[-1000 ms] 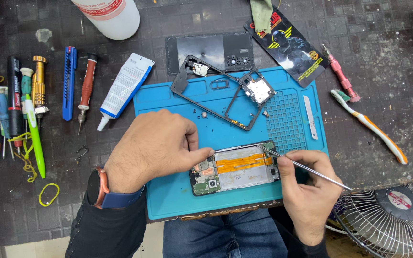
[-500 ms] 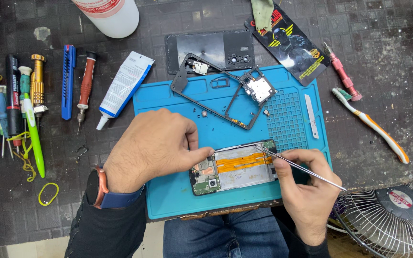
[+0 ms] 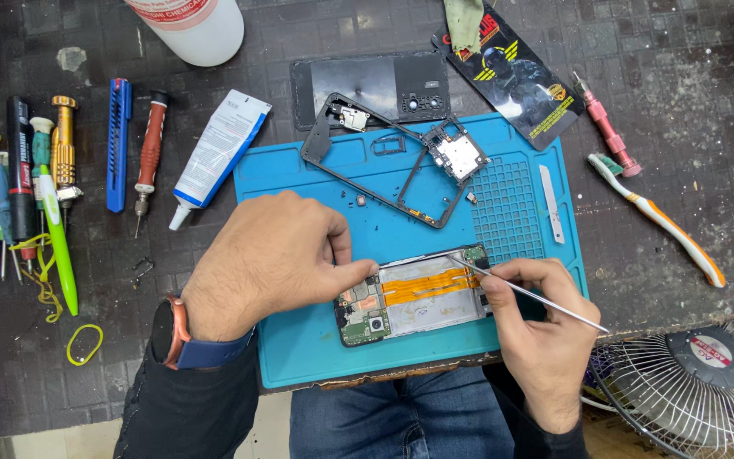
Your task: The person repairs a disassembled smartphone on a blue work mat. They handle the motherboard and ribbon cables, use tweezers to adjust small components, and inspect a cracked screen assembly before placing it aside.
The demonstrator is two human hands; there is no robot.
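Observation:
An opened phone (image 3: 422,299) with an orange flex cable lies on the blue work mat (image 3: 307,348). My left hand (image 3: 269,259) presses down on the phone's left end, fingers curled over its upper corner. My right hand (image 3: 537,327) holds a thin metal tool (image 3: 527,293) like a pen. The tool's tip touches the phone's upper right edge near a small green board. A smartwatch sits on my left wrist.
A black phone frame (image 3: 384,161) and a back cover (image 3: 375,85) lie at the mat's far side. Screwdrivers (image 3: 61,144), a white tube (image 3: 218,153), a white bottle (image 3: 193,25), a toothbrush (image 3: 656,217) and a fan grille (image 3: 698,382) surround the mat.
The tool's tip has shifted slightly left along the phone's upper right edge. My left hand has stayed pressed on the phone.

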